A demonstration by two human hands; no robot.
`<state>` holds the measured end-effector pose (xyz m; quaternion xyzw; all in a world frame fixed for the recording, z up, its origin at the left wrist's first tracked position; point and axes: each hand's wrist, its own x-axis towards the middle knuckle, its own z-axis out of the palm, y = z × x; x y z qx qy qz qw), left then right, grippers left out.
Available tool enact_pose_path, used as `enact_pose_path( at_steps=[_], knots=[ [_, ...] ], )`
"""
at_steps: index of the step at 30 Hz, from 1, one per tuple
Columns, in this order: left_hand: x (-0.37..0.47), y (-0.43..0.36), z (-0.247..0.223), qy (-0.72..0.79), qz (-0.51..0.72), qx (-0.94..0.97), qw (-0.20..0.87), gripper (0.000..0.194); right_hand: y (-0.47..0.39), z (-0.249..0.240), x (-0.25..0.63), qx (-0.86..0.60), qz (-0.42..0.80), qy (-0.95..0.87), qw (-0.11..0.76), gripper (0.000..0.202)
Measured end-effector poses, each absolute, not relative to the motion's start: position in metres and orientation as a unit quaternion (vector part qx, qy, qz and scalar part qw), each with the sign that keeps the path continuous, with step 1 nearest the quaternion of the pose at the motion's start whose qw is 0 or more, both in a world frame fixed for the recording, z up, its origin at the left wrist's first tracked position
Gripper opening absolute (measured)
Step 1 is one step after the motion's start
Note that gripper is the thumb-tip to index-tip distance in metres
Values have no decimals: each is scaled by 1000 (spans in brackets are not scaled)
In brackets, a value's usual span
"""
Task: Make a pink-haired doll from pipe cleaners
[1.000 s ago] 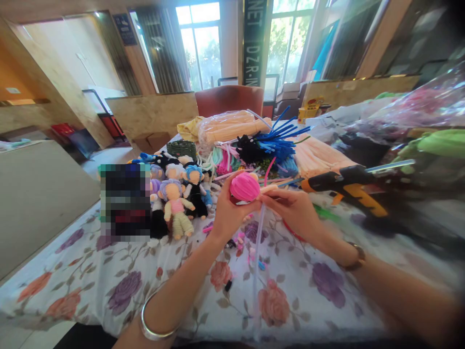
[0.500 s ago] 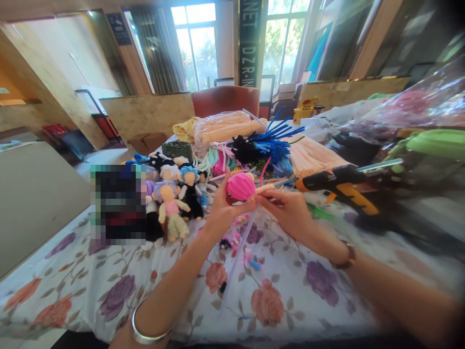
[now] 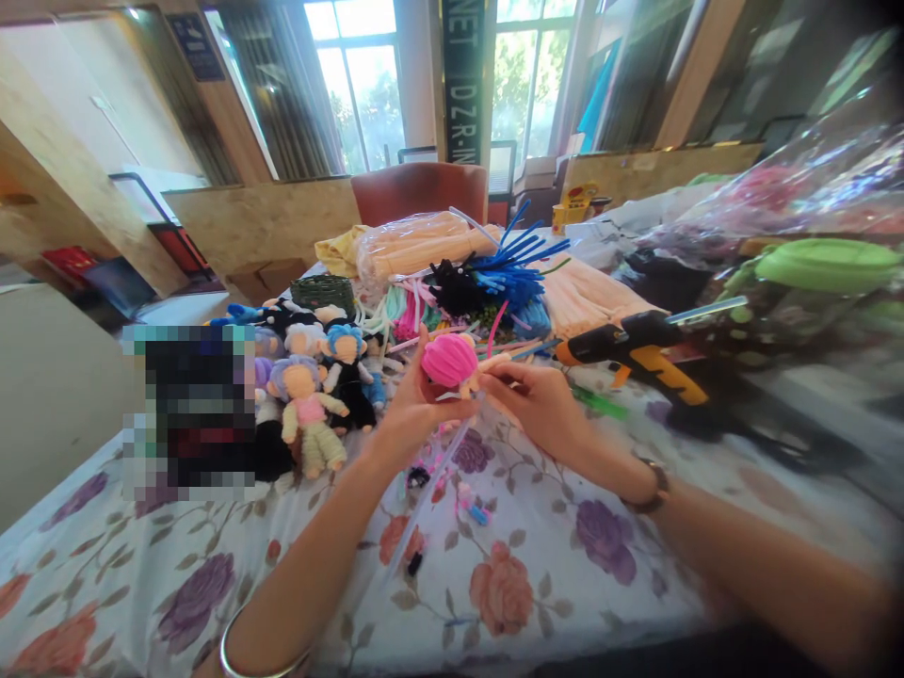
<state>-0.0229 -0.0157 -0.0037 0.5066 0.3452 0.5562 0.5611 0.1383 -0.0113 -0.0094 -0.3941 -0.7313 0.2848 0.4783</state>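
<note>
Left hand (image 3: 413, 405): fingers curled under the pink-headed doll (image 3: 452, 363), holding it above the floral tablecloth (image 3: 537, 565). Right hand (image 3: 540, 400): fingertips pinched on a pale pipe cleaner (image 3: 430, 476), just right of the doll. Finished dolls (image 3: 311, 405): left of the doll. Glue gun (image 3: 636, 348): right of the doll, beyond the right hand.

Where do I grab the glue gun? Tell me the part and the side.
Grip the glue gun by its orange-and-black handle, which angles down toward the right; come from above and from the near side. Its nozzle points left toward the right hand, and the stick juts from the back, so probably avoid both ends.
</note>
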Motion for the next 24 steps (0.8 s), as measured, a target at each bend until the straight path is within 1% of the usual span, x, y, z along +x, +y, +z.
enact_pose_path(
  at_steps=[10,16,21,24],
  knots=[
    [-22,-14,-5,358,563,502,550,109,-11,-9,137,-406,286,-727,474,23],
    [-22,-13,-6,368,562,513,534,111,-11,-9,138,-407,303,-717,479,24],
    [-22,-13,-3,354,573,503,542,119,-10,-9,139,-383,329,-711,490,26],
    [-22,-13,-2,345,585,495,542,117,-11,-8,139,-384,340,-704,491,26]
  ],
)
